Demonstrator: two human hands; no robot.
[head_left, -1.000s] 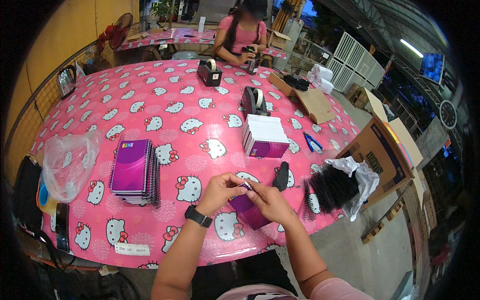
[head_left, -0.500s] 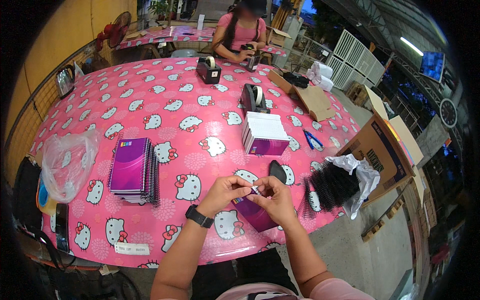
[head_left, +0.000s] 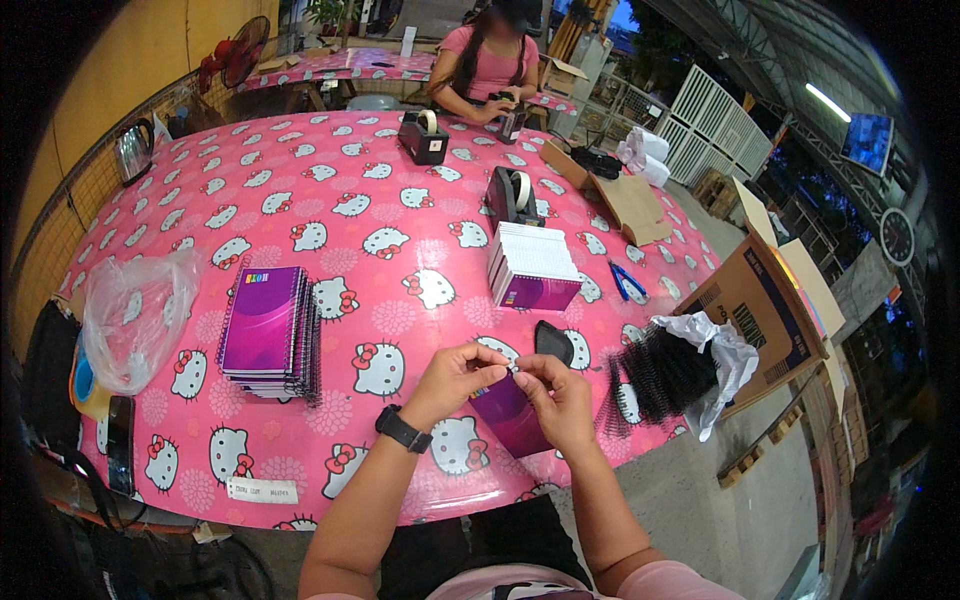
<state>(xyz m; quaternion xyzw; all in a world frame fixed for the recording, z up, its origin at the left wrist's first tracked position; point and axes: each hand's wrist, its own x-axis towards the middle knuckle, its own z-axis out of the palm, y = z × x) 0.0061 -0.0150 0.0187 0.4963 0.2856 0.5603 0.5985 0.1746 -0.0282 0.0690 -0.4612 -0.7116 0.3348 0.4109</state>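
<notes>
At the near edge of the table, my left hand [head_left: 462,382] and my right hand [head_left: 556,400] meet over the upper end of a purple notebook [head_left: 512,420]. Both are closed in a pinch, thumbs against fingers. A tiny pale bit shows between the fingertips; it is too small to name. Beyond my right hand lies a dark, rounded flat object [head_left: 553,344]. Left of my hands stands a stack of spiral-bound purple notebooks [head_left: 262,325]. Farther off is a pile of notebooks [head_left: 533,270] with white page edges upward and no coils showing. Loose black coils [head_left: 660,375] lie to the right.
Crumpled white paper [head_left: 735,360] touches the coils, beside a cardboard box [head_left: 755,300]. Blue-handled pliers [head_left: 628,282] and two tape dispensers [head_left: 513,203] [head_left: 424,140] lie farther off. A plastic bag [head_left: 140,315] and phone [head_left: 121,445] are at left. Across the table, another person [head_left: 490,70] handles a dark object.
The view has shifted slightly. My fingertips have moved a little at the notebook's upper end, still pinched together. The co-worker's hands have shifted slightly on the dark object.
</notes>
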